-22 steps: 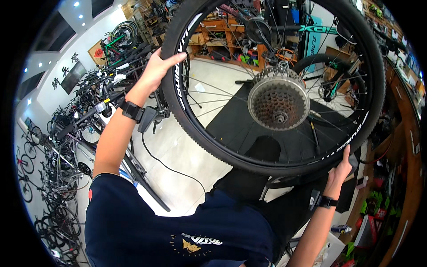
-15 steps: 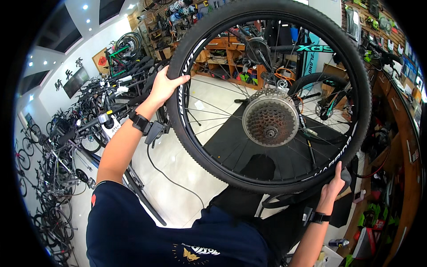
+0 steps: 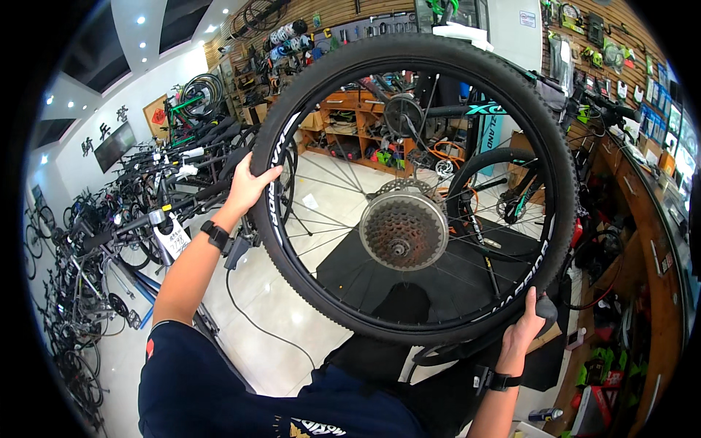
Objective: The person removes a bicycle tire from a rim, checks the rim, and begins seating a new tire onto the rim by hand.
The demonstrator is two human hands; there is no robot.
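While a person in a short-sleeved navy shirt (image 3: 241,405) is looking down, both bare hands are holding a rear bicycle wheel (image 3: 405,212) up in front of the body, its sprocket side facing the person. The left hand (image 3: 248,182) is gripping the wheel's left side: the thumb is lying across the black tyre (image 3: 431,50) toward the rim, and the other fingers are mostly hiding behind it. The right hand (image 3: 522,321) is gripping the tyre's lower right, its thumb pointing upward against the rubber and its remaining fingers lying largely out of sight. Each wrist is wearing a black band (image 3: 215,235).

At the hub, a cassette (image 3: 403,233) of stepped sprockets is showing rusty brown rings inside a greyish outer one. White lettering is marking the black rim.

Beyond the spokes, a black floor mat (image 3: 544,365) is lying on pale tiles (image 3: 263,306), its left edge slanting behind the wheel. Near the mat's far right edge, a black-and-teal bicycle (image 3: 451,112) is standing, and past the far edge wooden shelving (image 3: 358,98) is holding assorted gear. A black cable (image 3: 252,339) is curving across the tiles. Many bicycles (image 3: 109,248) are crowding the left side, and a long wooden table (image 3: 631,197) is running down the right.
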